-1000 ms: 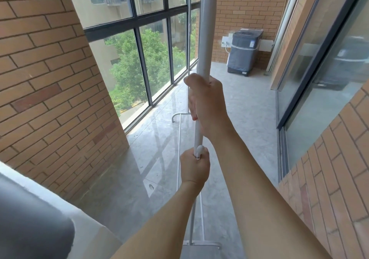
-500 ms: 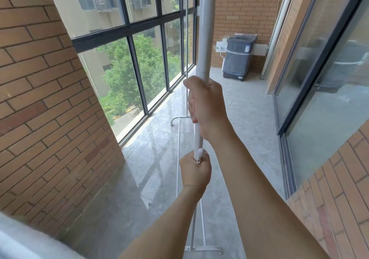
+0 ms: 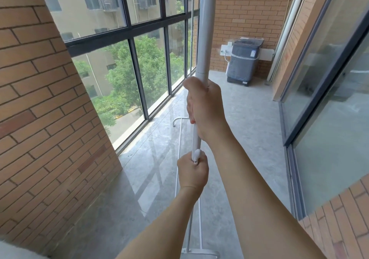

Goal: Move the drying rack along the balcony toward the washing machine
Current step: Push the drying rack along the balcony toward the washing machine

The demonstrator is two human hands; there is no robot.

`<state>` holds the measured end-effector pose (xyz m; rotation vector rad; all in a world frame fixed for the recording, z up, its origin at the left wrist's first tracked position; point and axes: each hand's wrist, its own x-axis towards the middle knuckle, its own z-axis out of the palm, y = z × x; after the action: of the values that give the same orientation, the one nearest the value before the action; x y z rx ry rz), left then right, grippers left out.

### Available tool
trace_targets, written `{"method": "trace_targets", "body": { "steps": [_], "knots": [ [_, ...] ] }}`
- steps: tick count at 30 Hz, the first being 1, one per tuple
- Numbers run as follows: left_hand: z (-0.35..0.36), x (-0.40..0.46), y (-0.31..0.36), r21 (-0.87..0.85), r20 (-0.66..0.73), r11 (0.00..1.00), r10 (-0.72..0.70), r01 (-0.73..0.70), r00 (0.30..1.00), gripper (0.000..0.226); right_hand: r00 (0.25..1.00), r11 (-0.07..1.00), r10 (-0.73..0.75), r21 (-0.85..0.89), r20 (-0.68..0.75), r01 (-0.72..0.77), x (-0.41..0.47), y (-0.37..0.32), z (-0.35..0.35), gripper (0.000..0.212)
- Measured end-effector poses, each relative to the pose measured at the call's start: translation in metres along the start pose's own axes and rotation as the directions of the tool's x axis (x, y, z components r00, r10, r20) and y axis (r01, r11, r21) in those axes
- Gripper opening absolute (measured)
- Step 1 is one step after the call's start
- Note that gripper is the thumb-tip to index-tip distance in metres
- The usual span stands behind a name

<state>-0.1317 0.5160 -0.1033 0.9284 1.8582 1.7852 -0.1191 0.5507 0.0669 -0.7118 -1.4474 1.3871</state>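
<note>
A brick pillar (image 3: pixel 46 106) fills the left side. Beside it, tall windows with dark frames (image 3: pixel 137 74) run along the balcony; through the glass, green trees (image 3: pixel 139 72) and a beige building (image 3: pixel 111 4) show outside. The floor (image 3: pixel 245 122) is pale grey polished stone, catching reflections near the windows. A brick wall (image 3: pixel 247 8) closes the far end, with a white socket plate (image 3: pixel 225 49) fixed low on it. On the right, a dark-framed sliding glass door (image 3: pixel 327 90) stands above a lower brick wall (image 3: pixel 343 224)
</note>
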Motion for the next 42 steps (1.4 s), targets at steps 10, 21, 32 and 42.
{"method": "trace_targets", "body": {
  "steps": [10, 21, 32, 42],
  "knots": [
    [0.042, 0.065, -0.004, -0.016, -0.054, 0.998, 0.063, -0.064, 0.997, 0.052, 1.0, 1.0, -0.016, 0.008, 0.017, 0.016, 0.078, 0.021, -0.013, 0.025],
    [0.069, 0.124, -0.005, -0.025, -0.019, 1.0, 0.014, -0.015, 1.0, 0.055, 1.0, 1.0, -0.018, 0.014, 0.017, 0.018, 0.142, 0.03, -0.017, 0.025],
    [0.07, 0.185, -0.009, -0.039, 0.009, 0.999, 0.0, 0.001, 1.0, 0.061, 1.0, 0.999, -0.022, 0.028, 0.005, 0.022, 0.198, 0.042, 0.004, 0.026],
    [0.058, 0.239, -0.012, -0.067, 0.053, 0.998, 0.017, -0.013, 0.998, 0.06, 1.0, 1.0, -0.007, 0.019, -0.017, 0.007, 0.242, 0.05, 0.033, 0.025]
  ]
}}
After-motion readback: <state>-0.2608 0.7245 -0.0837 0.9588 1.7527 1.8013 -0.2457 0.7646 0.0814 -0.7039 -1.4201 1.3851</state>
